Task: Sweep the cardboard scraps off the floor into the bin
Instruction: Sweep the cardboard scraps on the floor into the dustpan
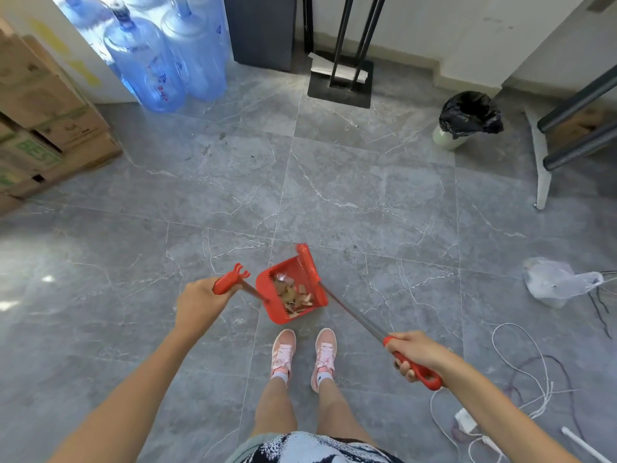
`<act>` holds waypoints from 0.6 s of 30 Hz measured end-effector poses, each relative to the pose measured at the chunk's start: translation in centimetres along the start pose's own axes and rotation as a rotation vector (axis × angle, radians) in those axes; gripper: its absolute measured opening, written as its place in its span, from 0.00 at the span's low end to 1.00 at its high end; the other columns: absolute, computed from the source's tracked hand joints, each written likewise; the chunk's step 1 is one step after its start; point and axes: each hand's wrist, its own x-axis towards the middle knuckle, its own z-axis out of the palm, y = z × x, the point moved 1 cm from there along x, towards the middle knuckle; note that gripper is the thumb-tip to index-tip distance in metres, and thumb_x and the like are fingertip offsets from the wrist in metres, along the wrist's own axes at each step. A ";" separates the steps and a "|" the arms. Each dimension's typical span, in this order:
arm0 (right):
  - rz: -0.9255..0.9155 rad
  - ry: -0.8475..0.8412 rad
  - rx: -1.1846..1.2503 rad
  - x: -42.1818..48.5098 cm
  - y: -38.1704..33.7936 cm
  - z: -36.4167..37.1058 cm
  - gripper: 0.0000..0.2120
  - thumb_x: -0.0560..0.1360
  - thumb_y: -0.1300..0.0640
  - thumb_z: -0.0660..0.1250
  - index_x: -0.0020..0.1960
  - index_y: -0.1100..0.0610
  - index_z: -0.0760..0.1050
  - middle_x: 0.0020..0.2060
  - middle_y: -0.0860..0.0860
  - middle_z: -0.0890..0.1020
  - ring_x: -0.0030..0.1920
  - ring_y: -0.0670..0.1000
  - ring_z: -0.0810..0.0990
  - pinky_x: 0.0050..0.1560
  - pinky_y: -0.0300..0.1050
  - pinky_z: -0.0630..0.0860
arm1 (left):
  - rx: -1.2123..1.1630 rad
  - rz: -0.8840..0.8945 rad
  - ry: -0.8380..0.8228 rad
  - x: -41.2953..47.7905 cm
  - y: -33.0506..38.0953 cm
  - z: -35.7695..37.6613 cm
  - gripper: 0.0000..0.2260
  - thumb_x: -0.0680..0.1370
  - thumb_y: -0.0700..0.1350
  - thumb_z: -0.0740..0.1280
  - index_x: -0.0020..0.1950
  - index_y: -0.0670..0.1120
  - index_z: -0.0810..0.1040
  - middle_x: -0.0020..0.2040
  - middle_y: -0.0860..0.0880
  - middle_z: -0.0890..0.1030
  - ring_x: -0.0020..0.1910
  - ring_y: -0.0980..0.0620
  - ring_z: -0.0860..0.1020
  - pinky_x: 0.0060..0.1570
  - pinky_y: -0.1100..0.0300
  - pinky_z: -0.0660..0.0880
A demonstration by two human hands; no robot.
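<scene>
- Left hand (200,304): fingers clenched round the dustpan handle (227,283).
- Right hand (417,353): fingers wrapped round the broom handle (415,366).
- Cardboard scraps (293,294) lie in the red dustpan (267,283); the bin (467,115) is well apart.

Grey veined floor tiles (367,188) fill the frame, meeting white walls (434,35) along the top. Upper left: blue water jugs (160,61) beside stacked cardboard boxes (40,128); top centre: a dark cabinet (263,28) and a black stand (340,88) on a flat base. White cables (546,385) lie lower right.
</scene>
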 end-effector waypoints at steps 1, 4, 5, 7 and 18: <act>0.006 0.003 0.018 -0.4 -0.3 -0.8 0.07 0.77 0.65 0.57 0.42 0.58 0.68 0.25 0.53 0.66 0.15 0.45 0.63 0.17 0.30 0.61 | -0.005 -0.014 0.010 -0.1 0.1 -0.2 0.17 0.72 0.59 0.71 0.26 0.55 0.73 0.20 0.52 0.69 0.22 0.53 0.70 0.24 0.61 0.64; -0.005 0.027 0.050 -1.9 -1.6 -2.6 0.09 0.77 0.66 0.57 0.40 0.58 0.67 0.24 0.53 0.67 0.15 0.45 0.64 0.17 0.30 0.61 | -0.008 -0.005 0.007 -0.3 1.4 -0.5 0.17 0.72 0.60 0.71 0.27 0.55 0.72 0.21 0.52 0.70 0.22 0.52 0.71 0.24 0.60 0.65; -0.018 0.035 0.048 -2.4 -2.1 -3.2 0.08 0.77 0.66 0.57 0.41 0.58 0.68 0.24 0.54 0.67 0.15 0.44 0.64 0.16 0.30 0.62 | -0.027 0.008 0.012 -0.3 2.1 -0.7 0.18 0.72 0.60 0.71 0.26 0.56 0.71 0.21 0.51 0.69 0.22 0.52 0.70 0.24 0.59 0.64; -0.044 0.048 0.033 -3.2 -3.3 -3.8 0.07 0.77 0.67 0.57 0.42 0.58 0.67 0.26 0.54 0.67 0.15 0.45 0.64 0.16 0.30 0.62 | -0.054 0.025 0.030 0.1 3.3 -1.2 0.18 0.72 0.60 0.71 0.27 0.54 0.71 0.21 0.52 0.68 0.22 0.52 0.69 0.25 0.59 0.64; -0.233 0.121 -0.004 -6.8 -10.3 -5.2 0.03 0.77 0.67 0.58 0.47 0.62 0.70 0.29 0.55 0.68 0.14 0.44 0.65 0.17 0.31 0.64 | -0.092 0.164 0.093 4.2 13.4 -5.2 0.22 0.72 0.57 0.71 0.25 0.50 0.66 0.21 0.52 0.67 0.24 0.50 0.68 0.25 0.58 0.62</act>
